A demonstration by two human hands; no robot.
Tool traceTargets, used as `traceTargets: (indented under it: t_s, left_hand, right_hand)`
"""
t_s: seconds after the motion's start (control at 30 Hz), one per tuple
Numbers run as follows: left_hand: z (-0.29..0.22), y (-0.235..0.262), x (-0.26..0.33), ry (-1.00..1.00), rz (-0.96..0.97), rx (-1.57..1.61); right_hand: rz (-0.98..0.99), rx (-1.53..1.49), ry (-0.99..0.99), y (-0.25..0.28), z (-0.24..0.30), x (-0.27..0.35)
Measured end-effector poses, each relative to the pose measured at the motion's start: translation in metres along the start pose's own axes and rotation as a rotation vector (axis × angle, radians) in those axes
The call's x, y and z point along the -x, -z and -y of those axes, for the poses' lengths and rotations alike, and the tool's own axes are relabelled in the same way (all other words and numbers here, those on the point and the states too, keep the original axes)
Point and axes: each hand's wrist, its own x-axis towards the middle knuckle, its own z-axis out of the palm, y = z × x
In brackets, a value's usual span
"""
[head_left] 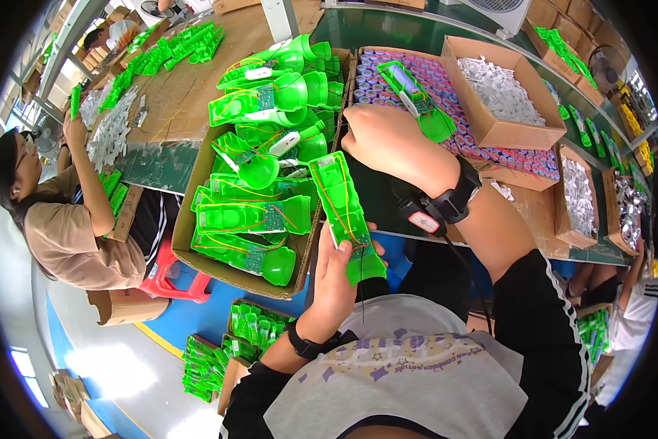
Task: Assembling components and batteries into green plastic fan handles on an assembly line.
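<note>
My left hand (332,276) is closed around the lower end of a green plastic housing (335,192), which carries a small circuit board and red and yellow wires. The housing is held up in front of me, beside a cardboard box (235,282) full of similar green housings. Above it, my right hand (387,137) is curled closed between that box and the tray of cells; its fingertips are hidden, so what it may hold does not show. Another green housing (438,123) with a cell in it lies on the purple-wrapped cylindrical cells (482,139) to the right.
A carton of small white parts (501,91) rests on the cells. More cartons of small parts (579,197) stand farther right. On my left a co-worker (80,219) sits on a red stool (175,274). Boxes of green housings (201,366) are on the floor.
</note>
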Motion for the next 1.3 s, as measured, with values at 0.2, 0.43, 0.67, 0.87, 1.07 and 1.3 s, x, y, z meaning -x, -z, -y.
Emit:
traceTargets:
  t_s: [0.2, 0.43, 0.67, 0.87, 1.07, 1.3]
  left_hand:
    - [0.002, -0.002, -0.001, 0.015, -0.017, -0.029]
    - [0.003, -0.007, 0.005, 0.006, -0.017, -0.044]
    - [0.003, -0.008, 0.009, -0.01, -0.05, -0.076]
    - [0.006, -0.009, 0.011, -0.026, -0.054, -0.093]
    - [0.009, -0.01, 0.013, -0.018, -0.062, -0.099]
    - [0.02, -0.003, 0.006, 0.003, -0.011, -0.053]
  right_hand:
    - [-0.163, 0.091, 0.134, -0.01, -0.012, 0.002]
    - [-0.289, 0.082, 0.164, -0.021, -0.026, 0.009]
    - [-0.311, 0.149, 0.378, -0.015, -0.029, 0.017]
    - [-0.407, 0.225, 0.297, -0.02, -0.024, 0.016]
    - [-0.123, 0.298, 0.191, -0.015, -0.029, 0.012]
    - [-0.119, 0.059, 0.156, -0.012, -0.027, 0.015]
